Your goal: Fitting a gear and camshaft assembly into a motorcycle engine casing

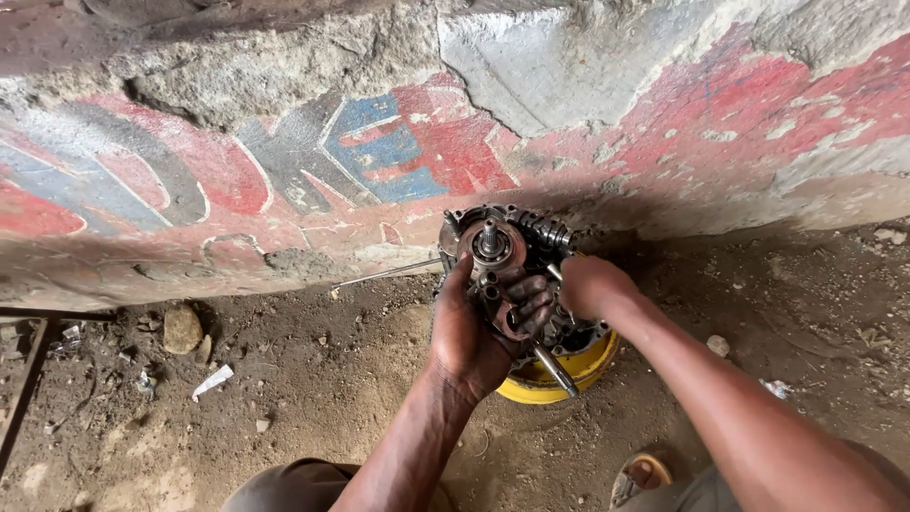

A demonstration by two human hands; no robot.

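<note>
Leftward first: a metal bar [21, 384] edges the dirt floor [313, 417], then a stone [182, 328], a white scrap [212, 381] and small litter, all well apart from the work. Behind runs a painted wall [284, 161], cracked concrete in red, blue and grey; a thin rod [384, 276] lies at its foot, pointing toward the engine case [507, 270]. That case sits against the wall base, propped on a yellow rim [559, 374], its open face up with a shaft and gears showing. Likely heavy for its size, rigid cast metal, oily and grimy, so slick under the fingers; edges and gear teeth look sharp enough to nick. Best hold judged to be the outer housing walls or the shaft boss, not the loose internals. Left hand [469, 332] is clamped on the case's near-left side, thumb up by the shaft, fingers curled into the middle. Right hand [588, 284] is closed against the right side of the case; cannot tell whether it grips a part or just steadies. A steel tool shank [553, 368] sticks out below, between the hands. The wall crowds the far side, limiting room to tilt. Far right: pebbles, a sandalled foot [640, 477].
</note>
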